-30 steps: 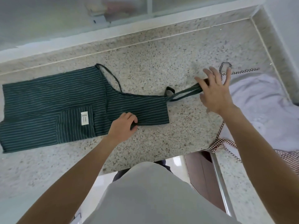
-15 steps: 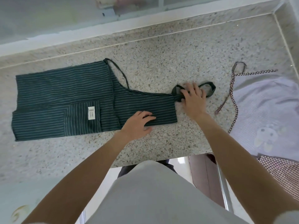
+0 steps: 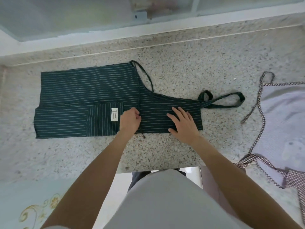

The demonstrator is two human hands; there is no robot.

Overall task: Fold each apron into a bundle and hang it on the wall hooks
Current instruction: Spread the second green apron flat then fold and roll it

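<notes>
A dark green striped apron [image 3: 85,96] lies folded lengthwise and flat on the speckled stone counter [image 3: 189,63]. Its neck loop [image 3: 231,100] trails to the right, and a thin waist tie [image 3: 145,75] runs across it down to the front edge. My left hand [image 3: 129,120] pinches that tie on the apron's middle, beside a white label [image 3: 115,114]. My right hand [image 3: 183,124] rests flat with spread fingers on the bib end. A second, pale lilac apron [image 3: 283,116] with checked trim lies at the right.
The counter's front edge runs just below my hands, with a gap to the floor there. A white window sill [image 3: 115,38] and frosted glass bound the far side. The lilac apron's checked ties [image 3: 257,103] lie close to the green neck loop.
My right hand let go of the neck loop and moved left onto the bib, lying flat. My left hand shifted left and closed on the thin tie.
</notes>
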